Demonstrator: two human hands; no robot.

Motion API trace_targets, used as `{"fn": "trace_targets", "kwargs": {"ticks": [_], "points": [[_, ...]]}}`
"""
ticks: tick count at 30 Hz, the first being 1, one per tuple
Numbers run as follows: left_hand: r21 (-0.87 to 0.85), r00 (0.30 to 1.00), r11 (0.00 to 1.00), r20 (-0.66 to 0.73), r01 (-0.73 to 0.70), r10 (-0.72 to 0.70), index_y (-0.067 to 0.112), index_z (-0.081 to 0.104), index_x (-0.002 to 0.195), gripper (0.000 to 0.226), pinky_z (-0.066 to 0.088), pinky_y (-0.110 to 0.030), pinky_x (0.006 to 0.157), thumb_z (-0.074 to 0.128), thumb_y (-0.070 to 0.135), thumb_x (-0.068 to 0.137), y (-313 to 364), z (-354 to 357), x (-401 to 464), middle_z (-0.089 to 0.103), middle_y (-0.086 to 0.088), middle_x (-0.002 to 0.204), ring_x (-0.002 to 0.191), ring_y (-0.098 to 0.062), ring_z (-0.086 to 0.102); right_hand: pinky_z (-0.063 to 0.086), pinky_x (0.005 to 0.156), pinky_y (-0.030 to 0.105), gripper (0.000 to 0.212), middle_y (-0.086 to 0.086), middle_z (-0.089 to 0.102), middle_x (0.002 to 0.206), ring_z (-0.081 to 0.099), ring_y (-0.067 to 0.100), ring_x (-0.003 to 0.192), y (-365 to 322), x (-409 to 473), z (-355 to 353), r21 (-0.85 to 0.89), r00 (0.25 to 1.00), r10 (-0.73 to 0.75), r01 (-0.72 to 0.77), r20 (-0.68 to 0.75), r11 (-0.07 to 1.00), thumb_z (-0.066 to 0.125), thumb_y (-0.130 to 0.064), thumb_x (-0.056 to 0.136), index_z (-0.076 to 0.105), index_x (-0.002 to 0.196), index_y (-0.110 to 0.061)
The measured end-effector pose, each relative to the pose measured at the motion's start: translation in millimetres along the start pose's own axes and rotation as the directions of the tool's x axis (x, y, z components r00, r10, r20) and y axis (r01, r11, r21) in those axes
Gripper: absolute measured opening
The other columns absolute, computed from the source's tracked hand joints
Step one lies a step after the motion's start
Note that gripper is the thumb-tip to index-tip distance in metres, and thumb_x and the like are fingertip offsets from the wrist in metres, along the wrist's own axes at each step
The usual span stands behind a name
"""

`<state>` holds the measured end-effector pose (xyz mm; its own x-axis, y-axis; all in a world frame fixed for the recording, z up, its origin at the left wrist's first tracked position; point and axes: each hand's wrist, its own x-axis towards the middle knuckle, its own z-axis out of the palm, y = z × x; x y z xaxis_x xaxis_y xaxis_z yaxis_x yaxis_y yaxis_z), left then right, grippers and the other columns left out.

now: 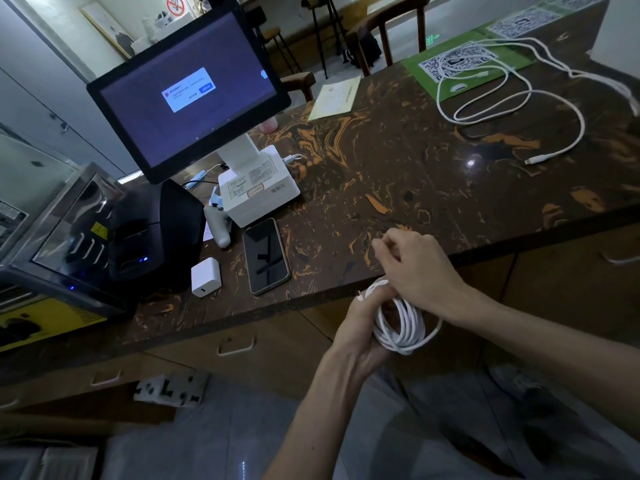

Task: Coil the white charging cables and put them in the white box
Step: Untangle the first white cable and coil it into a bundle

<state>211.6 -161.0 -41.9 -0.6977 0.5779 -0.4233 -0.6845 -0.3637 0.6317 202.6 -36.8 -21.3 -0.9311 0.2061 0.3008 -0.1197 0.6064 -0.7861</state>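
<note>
2 hands meet off the counter's near edge: our left hand grips the coiled cable, our right hand pinches its end, loose cables lying far right.

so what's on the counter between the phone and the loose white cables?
Head view: nothing sits between the phone and the loose white cables, only bare dark marbled counter.
</note>
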Motion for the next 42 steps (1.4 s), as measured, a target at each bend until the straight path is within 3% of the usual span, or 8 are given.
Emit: {"fn": "trace_targets", "kwargs": {"ticks": [8, 18, 20, 24, 27, 30, 34, 42], "points": [[0.517, 0.995, 0.855, -0.052, -0.043, 0.082, -0.005, 0.066, 0.108, 0.029, 0.055, -0.041, 0.081, 0.07, 0.001, 0.08, -2, -9, -6, 0.069, -0.023, 0.095, 0.085, -0.03, 0.068, 0.042, 0.056, 0.028, 0.033, -0.004, 0.061, 0.064, 0.058, 0.008, 0.06, -1, 14, -12, -0.332, 0.933, 0.099, 0.023, 0.346, 0.943, 0.051, -0.037, 0.102, 0.067, 0.078, -0.021], [0.809, 0.978, 0.575, -0.003, -0.12, 0.209, 0.008, 0.069, 0.099, 0.015, 0.054, -0.036, 0.076, 0.073, 0.014, 0.085, 22, -16, -16, 0.072, -0.012, 0.09, 0.082, -0.02, 0.066, 0.051, 0.049, 0.028, 0.035, 0.003, 0.064, 0.059, 0.061, 0.014, 0.053, -27, 16, -25, -0.197, 0.956, 0.055, 0.003, 0.289, 0.98, 0.055, -0.033, 0.102, 0.071, 0.077, -0.013], [0.779, 0.978, 0.608, 0.031, -0.152, 0.206, 0.005, 0.069, 0.102, 0.017, 0.056, -0.033, 0.079, 0.072, 0.012, 0.086, 27, -14, -19, 0.076, -0.009, 0.094, 0.087, -0.019, 0.07, 0.042, 0.045, 0.025, 0.036, 0.001, 0.062, 0.055, 0.057, 0.012, 0.048, -28, 24, -33, -0.156, 0.963, 0.064, -0.023, 0.26, 0.988, 0.056, -0.034, 0.101, 0.07, 0.074, -0.015], [0.715, 0.974, 0.673, 0.047, -0.189, 0.223, 0.005, 0.068, 0.106, 0.02, 0.057, -0.034, 0.083, 0.068, 0.012, 0.088, 22, -14, -22, 0.077, -0.01, 0.096, 0.093, -0.023, 0.073, 0.055, 0.057, 0.031, 0.031, 0.002, 0.068, 0.062, 0.066, 0.012, 0.059, -26, 25, -34, -0.02, 0.962, 0.117, -0.116, 0.245, 0.993, 0.058, -0.031, 0.1, 0.073, 0.077, -0.016], [0.653, 0.945, 0.742, -0.125, -0.151, 0.303, 0.009, 0.071, 0.095, 0.007, 0.056, -0.035, 0.076, 0.067, 0.009, 0.089, 14, -17, -16, 0.074, -0.01, 0.087, 0.083, -0.025, 0.069, 0.043, 0.049, 0.011, 0.02, -0.005, 0.067, 0.061, 0.062, -0.004, 0.052, -24, 10, -28, -0.017, 0.922, 0.149, -0.154, 0.357, 0.988, 0.059, -0.025, 0.1, 0.073, 0.087, -0.019], [0.265, 0.954, 0.96, -0.251, -0.092, 0.161, 0.004, 0.067, 0.087, 0.006, 0.055, -0.038, 0.07, 0.067, 0.01, 0.087, 15, -18, -9, 0.066, -0.014, 0.078, 0.073, -0.026, 0.065, 0.049, 0.052, 0.013, 0.013, -0.001, 0.071, 0.077, 0.066, -0.001, 0.059, -22, -5, -22, 0.109, 0.881, 0.173, -0.244, 0.441, 0.964, 0.054, -0.015, 0.101, 0.065, 0.105, -0.021], [-0.026, 0.979, 0.998, -0.196, -0.065, 0.059, 0.007, 0.059, 0.075, 0.01, 0.045, -0.033, 0.055, 0.064, 0.015, 0.079, 23, -15, -5, 0.053, -0.01, 0.066, 0.058, -0.022, 0.054, 0.062, 0.061, 0.029, 0.004, 0.001, 0.075, 0.077, 0.074, 0.013, 0.064, -26, -29, -13, 0.282, 0.885, 0.213, -0.347, 0.414, 0.895, 0.058, -0.022, 0.1, 0.061, 0.103, -0.021], [-0.089, 0.964, 0.988, -0.245, -0.126, 0.1, 0.01, 0.066, 0.08, 0.014, 0.047, -0.037, 0.069, 0.057, 0.02, 0.084, 30, -8, -7, 0.061, -0.011, 0.08, 0.073, -0.024, 0.058, 0.048, 0.061, 0.012, 0.01, -0.012, 0.062, 0.082, 0.059, -0.007, 0.081, -15, -44, -19, 0.07, 0.933, 0.057, -0.087, 0.356, 0.994, 0.064, -0.034, 0.096, 0.064, 0.087, -0.037]]}}
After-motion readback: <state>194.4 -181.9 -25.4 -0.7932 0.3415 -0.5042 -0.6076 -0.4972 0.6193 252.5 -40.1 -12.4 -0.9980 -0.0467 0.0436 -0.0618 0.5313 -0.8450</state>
